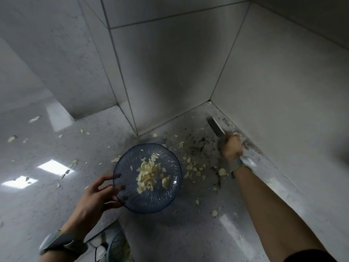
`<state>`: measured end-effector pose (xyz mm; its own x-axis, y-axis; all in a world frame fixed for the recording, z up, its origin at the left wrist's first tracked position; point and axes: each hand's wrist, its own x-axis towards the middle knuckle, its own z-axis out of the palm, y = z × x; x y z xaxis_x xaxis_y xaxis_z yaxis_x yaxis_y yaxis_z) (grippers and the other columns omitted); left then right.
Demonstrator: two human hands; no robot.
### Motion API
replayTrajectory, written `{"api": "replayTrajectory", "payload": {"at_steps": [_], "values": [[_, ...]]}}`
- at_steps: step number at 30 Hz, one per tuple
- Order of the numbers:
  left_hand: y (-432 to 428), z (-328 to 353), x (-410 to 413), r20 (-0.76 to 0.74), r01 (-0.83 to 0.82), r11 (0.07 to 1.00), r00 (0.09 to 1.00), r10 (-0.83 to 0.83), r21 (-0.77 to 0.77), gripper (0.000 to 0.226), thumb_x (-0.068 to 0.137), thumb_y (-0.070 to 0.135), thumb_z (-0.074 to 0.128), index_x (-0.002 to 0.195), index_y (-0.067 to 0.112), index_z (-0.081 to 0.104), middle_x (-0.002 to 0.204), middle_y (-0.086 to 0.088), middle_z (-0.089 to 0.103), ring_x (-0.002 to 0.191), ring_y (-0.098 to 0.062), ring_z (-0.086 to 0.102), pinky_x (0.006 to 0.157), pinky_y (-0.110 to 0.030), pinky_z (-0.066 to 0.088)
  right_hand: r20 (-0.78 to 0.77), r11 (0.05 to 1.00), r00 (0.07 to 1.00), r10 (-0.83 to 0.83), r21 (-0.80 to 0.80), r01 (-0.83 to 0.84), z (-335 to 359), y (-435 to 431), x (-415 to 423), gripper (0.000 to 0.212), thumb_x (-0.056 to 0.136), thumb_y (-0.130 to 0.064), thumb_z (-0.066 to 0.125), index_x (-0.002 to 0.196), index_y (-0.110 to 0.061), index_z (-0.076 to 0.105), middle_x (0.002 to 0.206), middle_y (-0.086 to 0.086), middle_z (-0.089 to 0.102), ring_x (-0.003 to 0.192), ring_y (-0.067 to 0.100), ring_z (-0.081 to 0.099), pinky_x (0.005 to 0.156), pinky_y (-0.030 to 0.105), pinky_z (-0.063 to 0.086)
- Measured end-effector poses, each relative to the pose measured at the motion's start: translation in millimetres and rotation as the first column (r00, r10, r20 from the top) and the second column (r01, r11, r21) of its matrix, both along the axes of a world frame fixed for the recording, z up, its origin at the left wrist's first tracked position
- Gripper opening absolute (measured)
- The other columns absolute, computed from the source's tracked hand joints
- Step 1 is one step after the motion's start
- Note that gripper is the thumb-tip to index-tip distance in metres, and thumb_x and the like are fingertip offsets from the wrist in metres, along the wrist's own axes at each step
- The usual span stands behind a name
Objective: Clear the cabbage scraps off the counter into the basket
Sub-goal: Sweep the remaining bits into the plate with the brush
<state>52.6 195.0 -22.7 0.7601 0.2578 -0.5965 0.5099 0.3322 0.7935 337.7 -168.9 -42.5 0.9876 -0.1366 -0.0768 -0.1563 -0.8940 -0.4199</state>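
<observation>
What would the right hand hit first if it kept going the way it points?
Likely the tiled wall near the back corner. The right hand holds a knife aimed there, with only bare counter ahead of the blade. Depth is unclear.

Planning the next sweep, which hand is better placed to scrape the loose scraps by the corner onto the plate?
Probably the right hand: it grips the knife beside those scraps, while the left hand holds the plate.
</observation>
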Motion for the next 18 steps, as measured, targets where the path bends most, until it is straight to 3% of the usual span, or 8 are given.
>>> {"api": "replayTrajectory", "payload": {"at_steps": [3,5,8,10,12,14,16,18], "values": [[2,-3,-4,-0.005,-0.011,1.000,1.000,0.011,0.010,0.033,0.084,0.017,0.070,0.112,0.035,0.072,0.110,-0.014,0.076,0.101,-0.052,0.067,0.073,-0.045,0.064,-0.097,0.998,0.995,0.038,-0.041,-0.042,-5,14,-3,0.028,0.100,-0.001,0.045,0.122,0.006,0.062,0.116,0.027,0.066,0.103,0.041,0.065,0.081,0.044,0.053],[3,-4,-4,-0.009,-0.012,1.000,1.000,0.012,0.006,0.034,0.085,0.017,0.070,0.113,0.036,0.072,0.112,-0.012,0.075,0.098,-0.047,0.070,0.071,-0.043,0.064,-0.068,0.966,0.965,0.254,0.068,-0.249,-7,23,-17,0.033,0.097,0.006,0.046,0.125,0.002,0.064,0.116,0.026,0.065,0.098,0.042,0.064,0.079,0.047,0.053],[3,-5,-1,-0.017,-0.002,1.000,1.000,0.002,-0.006,0.035,0.084,0.017,0.070,0.113,0.036,0.072,0.113,-0.012,0.075,0.096,-0.046,0.069,0.069,-0.040,0.063,-0.013,0.801,0.810,0.586,0.158,-0.577,-10,28,-40,0.043,0.097,0.007,0.048,0.129,-0.013,0.067,0.126,0.015,0.063,0.109,0.035,0.060,0.092,0.043,0.050],[4,-5,0,-0.023,-0.007,1.000,1.000,0.007,-0.008,0.035,0.084,0.018,0.070,0.113,0.036,0.072,0.112,-0.011,0.075,0.099,-0.048,0.068,0.070,-0.042,0.063,0.009,0.743,0.752,0.659,0.146,-0.653,-11,30,-43,0.039,0.098,0.004,0.050,0.127,-0.014,0.068,0.123,0.013,0.063,0.110,0.031,0.059,0.093,0.037,0.048],[5,-4,1,-0.025,-0.011,1.000,1.000,0.011,-0.011,0.035,0.082,0.019,0.070,0.113,0.036,0.072,0.112,-0.011,0.075,0.100,-0.049,0.067,0.072,-0.043,0.063,0.041,0.738,0.752,0.658,0.163,-0.655,-7,28,-42,0.037,0.099,0.000,0.051,0.128,-0.015,0.067,0.118,0.013,0.063,0.105,0.031,0.059,0.089,0.041,0.049],[7,-2,0,-0.026,-0.023,1.000,0.999,0.023,-0.015,0.034,0.080,0.020,0.071,0.111,0.036,0.073,0.112,-0.012,0.075,0.095,-0.047,0.067,0.071,-0.044,0.063,0.105,0.788,0.810,0.577,0.190,-0.586,-3,26,-34,0.038,0.099,0.003,0.049,0.130,-0.011,0.065,0.116,0.016,0.061,0.104,0.034,0.059,0.088,0.046,0.049],[9,-1,-1,-0.025,-0.037,0.999,0.999,0.037,-0.023,0.034,0.080,0.020,0.071,0.111,0.034,0.073,0.111,-0.014,0.075,0.094,-0.045,0.067,0.071,-0.045,0.063,0.160,0.875,0.894,0.418,0.194,-0.444,2,23,-22,0.039,0.097,0.008,0.046,0.131,-0.004,0.061,0.121,0.023,0.058,0.107,0.040,0.057,0.089,0.048,0.048],[10,0,-2,-0.020,-0.041,0.999,0.999,0.041,-0.028,0.037,0.079,0.020,0.071,0.114,0.032,0.072,0.111,-0.015,0.075,0.095,-0.046,0.067,0.074,-0.046,0.063,0.119,0.954,0.958,0.262,0.121,-0.275,5,25,-5,0.038,0.098,0.005,0.045,0.135,0.000,0.055,0.127,0.028,0.052,0.110,0.043,0.054,0.087,0.047,0.044]]}}
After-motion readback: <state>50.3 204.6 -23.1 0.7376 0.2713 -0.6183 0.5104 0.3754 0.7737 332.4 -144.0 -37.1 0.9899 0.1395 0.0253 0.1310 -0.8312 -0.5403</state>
